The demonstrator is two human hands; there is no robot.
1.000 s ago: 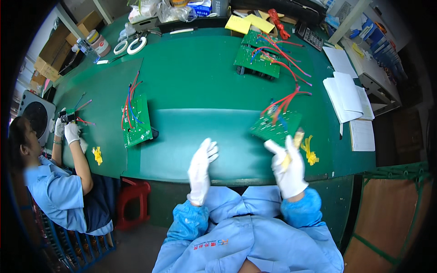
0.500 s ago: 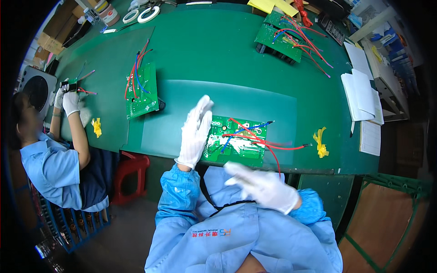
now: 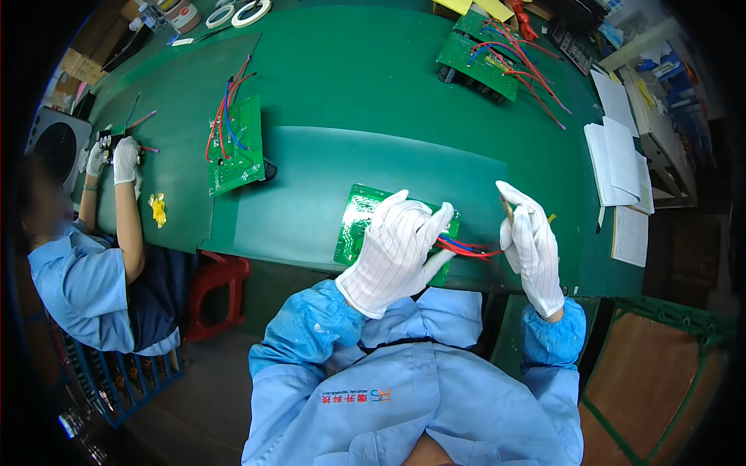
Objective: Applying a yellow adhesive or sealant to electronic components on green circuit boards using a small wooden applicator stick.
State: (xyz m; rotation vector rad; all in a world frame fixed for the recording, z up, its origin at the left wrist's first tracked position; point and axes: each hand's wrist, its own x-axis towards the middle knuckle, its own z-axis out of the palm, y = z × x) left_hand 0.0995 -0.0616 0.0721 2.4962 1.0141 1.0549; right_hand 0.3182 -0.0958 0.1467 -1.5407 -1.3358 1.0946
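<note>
A green circuit board lies at the table's front edge, partly hidden under my left hand. My white-gloved left hand curls over it, thumb and fingers closed around red and blue wires that gather toward the right. Beside their far ends, my gloved right hand is raised with its fingers pinched together. A thin yellow-brown strip shows between those fingers; its kind is unclear. Just behind that hand, a bit of the yellow ties peeks out.
Another wired board lies to the left, and more boards sit at the back right. Papers line the right edge. At the left, a co-worker's gloved hands handle a small board near yellow ties.
My left hand has moved right, from the board's left side onto the wires, which are now bunched together. My right hand has risen from near my body to beside the wire ends.
</note>
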